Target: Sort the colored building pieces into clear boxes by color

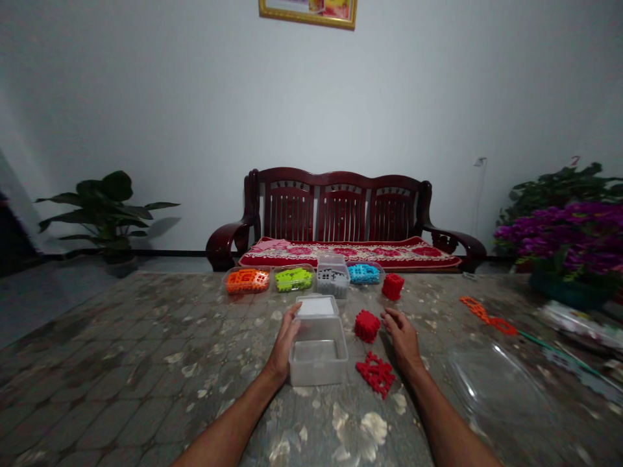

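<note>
Observed left hand [283, 347] against left side of open clear box [318, 372], fingertips by its lid [316, 306] at the back; cannot tell whether gripping or only resting. Noted right hand [405, 340] half open, loosely curled, fingertips just beside a red block [367, 325]. Found loose red pieces [376, 374] nearer, right of box; second red block [392, 287] farther back. Logged orange pieces [247, 281], lime pieces [293, 279], grey pieces [333, 283] and blue pieces [365, 274] in clear containers along far edge of surface [146, 363].

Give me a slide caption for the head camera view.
Left hand against an open plastic box, right hand beside a red block.
</note>
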`<state>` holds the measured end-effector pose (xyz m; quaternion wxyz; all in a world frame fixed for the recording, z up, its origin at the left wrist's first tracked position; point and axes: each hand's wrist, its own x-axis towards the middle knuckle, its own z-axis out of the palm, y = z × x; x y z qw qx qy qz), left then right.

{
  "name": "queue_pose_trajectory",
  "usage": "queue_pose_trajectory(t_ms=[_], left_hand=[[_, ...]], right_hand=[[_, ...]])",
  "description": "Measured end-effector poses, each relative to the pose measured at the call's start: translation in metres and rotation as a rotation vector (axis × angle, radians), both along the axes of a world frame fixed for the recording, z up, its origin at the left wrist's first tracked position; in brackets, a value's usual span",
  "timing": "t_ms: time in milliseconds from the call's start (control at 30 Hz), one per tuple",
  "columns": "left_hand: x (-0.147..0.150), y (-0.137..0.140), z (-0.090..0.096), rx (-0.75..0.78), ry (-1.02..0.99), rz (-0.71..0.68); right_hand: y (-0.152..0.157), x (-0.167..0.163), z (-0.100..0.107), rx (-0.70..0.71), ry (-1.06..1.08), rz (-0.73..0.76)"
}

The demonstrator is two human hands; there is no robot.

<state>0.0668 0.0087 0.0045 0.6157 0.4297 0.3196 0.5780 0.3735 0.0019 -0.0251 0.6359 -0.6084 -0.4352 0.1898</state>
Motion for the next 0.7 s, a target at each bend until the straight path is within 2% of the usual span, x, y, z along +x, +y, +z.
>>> queue_pose_trajectory(t_ms=[133,267,433,567,700], left_hand=[[0.001,-0.001,-0.001,0.011,0.024,0.019],[0.003,-0.002,-0.004,0.040,0.078,0.021],[0.004,-0.004,-0.005,0.045,0.112,0.004],[0.004,-0.005,-0.003,0.024,0.117,-0.014],[0.005,-0.005,-0.001,0.014,0.104,-0.002]], right_hand=[[-0.008,-0.011,0.007,0.062,-0.119,0.025],[-0.016,-0.020,0.013,0.088,-0.406,0.048],[-0.020,-0.028,0.018,0.082,-0.702,-0.016],[-0.021,-0.032,0.018,0.012,-0.776,-0.024],[-0.020,-0.033,0.015,-0.013,-0.745,-0.039]])
